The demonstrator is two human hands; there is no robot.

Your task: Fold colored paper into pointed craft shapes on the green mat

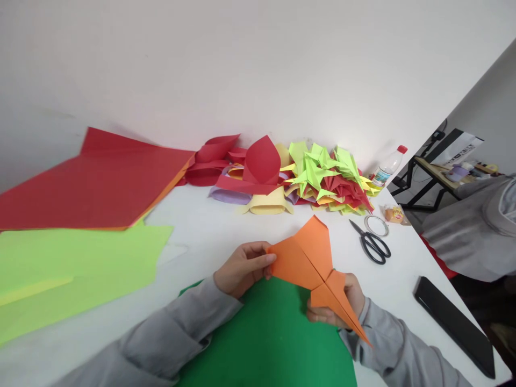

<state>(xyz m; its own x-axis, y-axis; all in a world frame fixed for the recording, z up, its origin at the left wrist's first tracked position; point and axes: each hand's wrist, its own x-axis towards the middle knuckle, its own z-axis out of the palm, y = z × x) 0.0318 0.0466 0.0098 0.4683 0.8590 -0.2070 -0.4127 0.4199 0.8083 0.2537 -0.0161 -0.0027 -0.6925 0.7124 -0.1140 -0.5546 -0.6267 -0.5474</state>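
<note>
I hold a folded orange paper piece (307, 259) above a green sheet (269, 338) on the white table (209, 231). My left hand (244, 267) pinches the paper's left corner between thumb and fingers. My right hand (350, 303) is closed around the narrow pointed lower end, mostly hidden behind the paper. Both arms wear grey sleeves.
Red sheets (97, 180) and lime sheets (76, 269) lie at the left. A pile of folded paper shapes (290, 177) sits against the wall. Scissors (373, 243), a tape ring (376, 224), a bottle (389, 165) and a black phone (453, 324) lie at the right. Another person's grey sleeve (471, 231) is at the right edge.
</note>
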